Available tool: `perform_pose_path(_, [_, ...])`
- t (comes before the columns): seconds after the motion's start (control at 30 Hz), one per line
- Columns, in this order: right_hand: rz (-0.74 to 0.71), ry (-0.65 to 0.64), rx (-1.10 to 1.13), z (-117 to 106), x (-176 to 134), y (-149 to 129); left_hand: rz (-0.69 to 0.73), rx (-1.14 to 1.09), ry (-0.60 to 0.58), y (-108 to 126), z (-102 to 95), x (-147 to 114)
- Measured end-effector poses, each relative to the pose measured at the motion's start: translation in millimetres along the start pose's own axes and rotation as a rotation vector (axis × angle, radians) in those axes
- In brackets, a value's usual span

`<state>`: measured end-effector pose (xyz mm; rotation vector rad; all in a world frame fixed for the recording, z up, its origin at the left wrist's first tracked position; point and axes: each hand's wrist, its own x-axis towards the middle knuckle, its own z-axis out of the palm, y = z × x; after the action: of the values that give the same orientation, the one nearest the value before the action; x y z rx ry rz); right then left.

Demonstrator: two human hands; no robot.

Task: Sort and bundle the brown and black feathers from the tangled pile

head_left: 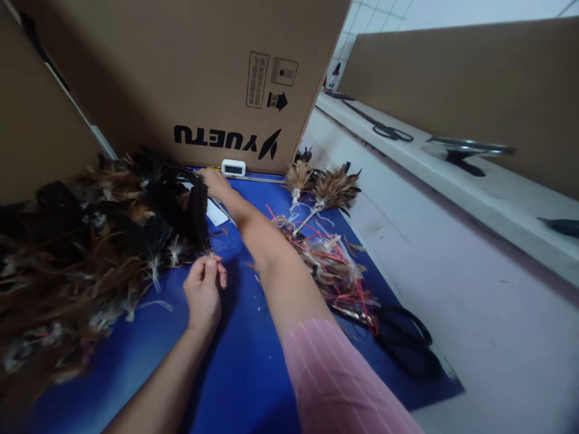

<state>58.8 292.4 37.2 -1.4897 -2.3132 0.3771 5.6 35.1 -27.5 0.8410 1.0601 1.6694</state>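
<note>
My left hand (204, 292) pinches the pale quill end of a black feather bundle (197, 218) between thumb and fingers, and the dark feathers point up and away. My right hand (216, 184) is stretched to the back of the blue table surface (246, 361), beside a small white digital display (233, 168). Its fingers are partly hidden behind the dark feathers, so what they touch does not show. Just below that wrist lies a flat white piece (217, 213). A large heap of brown and black feather bundles (76, 253) spreads left of my hands.
A cardboard box (190, 72) stands across the back. On the right lie feather dusters (333, 190), loose feathers tangled with red strings (335, 271) and black-handled scissors (407, 340). More scissors (384, 129) rest on a white ledge (420, 144) before another cardboard panel (461, 78).
</note>
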Motion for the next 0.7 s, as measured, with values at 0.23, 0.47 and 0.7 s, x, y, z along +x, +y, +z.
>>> perform_pose_path(0.23, [0.001,0.057,-0.019,41.0,73.9,-2.0,-0.081,-0.141,0.109,6.8,0.8,0.8])
perform_pose_path(0.47, [0.058,0.075,-0.116,57.4,92.3,-3.8,-0.136,-0.163,0.146,9.7,1.8,-0.1])
perform_pose_path(0.7, [0.104,0.139,0.076,41.7,88.5,6.9,-0.108,-0.130,0.100,7.4,0.5,1.4])
